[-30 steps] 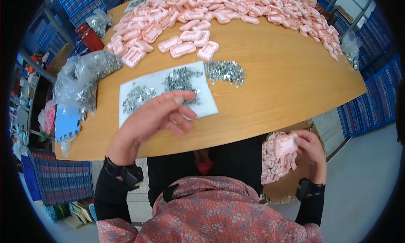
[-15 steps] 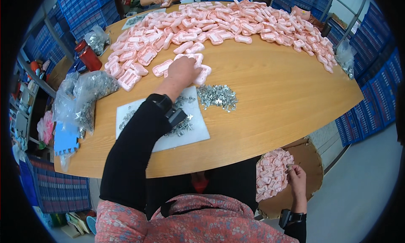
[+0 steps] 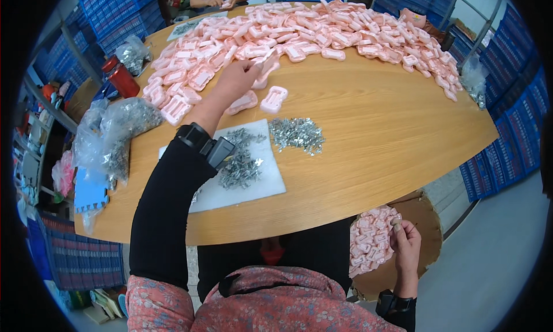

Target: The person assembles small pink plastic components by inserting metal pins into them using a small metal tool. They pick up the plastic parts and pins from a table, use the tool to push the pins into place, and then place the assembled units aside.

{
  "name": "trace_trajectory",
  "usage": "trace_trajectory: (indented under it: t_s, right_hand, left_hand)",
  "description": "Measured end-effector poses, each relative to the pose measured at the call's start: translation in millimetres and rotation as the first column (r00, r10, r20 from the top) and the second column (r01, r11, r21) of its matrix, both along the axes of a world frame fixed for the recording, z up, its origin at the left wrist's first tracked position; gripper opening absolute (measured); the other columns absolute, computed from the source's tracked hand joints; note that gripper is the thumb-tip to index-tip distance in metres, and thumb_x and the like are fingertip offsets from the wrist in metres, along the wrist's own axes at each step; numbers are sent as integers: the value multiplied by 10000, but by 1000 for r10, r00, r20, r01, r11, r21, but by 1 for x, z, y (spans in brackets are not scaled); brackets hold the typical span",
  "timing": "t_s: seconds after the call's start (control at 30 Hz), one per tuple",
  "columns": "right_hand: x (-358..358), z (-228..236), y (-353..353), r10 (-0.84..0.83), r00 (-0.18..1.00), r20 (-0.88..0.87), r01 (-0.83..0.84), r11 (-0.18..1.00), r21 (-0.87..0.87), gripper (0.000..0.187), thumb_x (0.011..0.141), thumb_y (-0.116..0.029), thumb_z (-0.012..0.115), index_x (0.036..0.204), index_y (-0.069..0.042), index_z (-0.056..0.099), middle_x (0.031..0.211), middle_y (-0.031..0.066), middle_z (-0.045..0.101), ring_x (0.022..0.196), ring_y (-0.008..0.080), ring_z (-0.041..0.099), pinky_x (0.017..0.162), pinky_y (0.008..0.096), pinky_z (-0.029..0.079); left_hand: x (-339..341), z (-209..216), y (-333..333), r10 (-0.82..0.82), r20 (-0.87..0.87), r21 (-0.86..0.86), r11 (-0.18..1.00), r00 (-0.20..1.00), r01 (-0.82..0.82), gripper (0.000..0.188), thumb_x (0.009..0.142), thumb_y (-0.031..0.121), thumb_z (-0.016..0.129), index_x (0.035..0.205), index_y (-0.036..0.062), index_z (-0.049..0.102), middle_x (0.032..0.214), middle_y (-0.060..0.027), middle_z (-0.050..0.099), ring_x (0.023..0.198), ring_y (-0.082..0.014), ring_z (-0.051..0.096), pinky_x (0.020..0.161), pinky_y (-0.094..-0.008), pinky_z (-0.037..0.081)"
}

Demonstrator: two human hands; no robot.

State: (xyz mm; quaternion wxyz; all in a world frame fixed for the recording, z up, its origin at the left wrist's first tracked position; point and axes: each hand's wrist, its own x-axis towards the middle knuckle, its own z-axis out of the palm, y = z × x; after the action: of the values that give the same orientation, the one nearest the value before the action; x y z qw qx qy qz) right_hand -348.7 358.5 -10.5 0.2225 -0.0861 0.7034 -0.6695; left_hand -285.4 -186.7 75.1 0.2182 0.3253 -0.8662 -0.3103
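Observation:
My left hand (image 3: 236,78) reaches out over the near edge of the pink heap and is closed on a pink plastic shell (image 3: 269,60), tilted up at its fingertips. Two more shells lie just below it on the table: one (image 3: 242,103) by my wrist and another (image 3: 273,99) to its right. My right hand (image 3: 406,243) is down at the right, beyond the table edge, above a box full of pink shells (image 3: 371,240). Its thumb and fingers are pinched together; whatever they hold is too small to make out.
A large heap of pink shells (image 3: 322,29) covers the table's far side. Small metal pieces lie on a white mat (image 3: 271,179) and in a pile (image 3: 298,134) beside it. Bags of metal parts (image 3: 124,127) and a red canister (image 3: 121,78) stand left. Another person's hands (image 3: 223,2) work opposite.
My left hand has moved up and left from the small group of shells, lifting one toward the heap. My right hand has stayed nearly in place over the box.

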Motion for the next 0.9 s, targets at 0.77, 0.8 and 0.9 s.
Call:
trace_trajectory:
  t_s: [0.77,0.8,0.9]
  right_hand:
    - [99,94,-176,348,895,-279,-413,882,-227,456,994,-234,570,1369,-15,433,1071,86,615,673,39,518,485,160,326]
    - [99,93,-176,357,891,-280,-424,875,-233,464,993,-235,570,1377,-17,426,1073,87,614,674,40,522,485,161,328]
    - [104,95,-176,356,886,-297,-426,878,-219,486,993,-239,566,1396,-21,407,1078,93,614,674,43,528,482,161,333]
  left_hand:
    - [161,3,162,-104,-713,676,160,694,719,332,985,350,578,1112,45,617,960,-34,632,791,-116,611,633,-247,494]
    - [167,-3,164,-100,-713,679,148,694,719,340,986,352,576,1116,40,616,963,-35,633,792,-117,611,634,-248,493]
    - [179,-12,171,-45,-726,673,157,686,723,367,996,366,552,1121,27,615,967,-39,636,795,-114,606,634,-248,490]
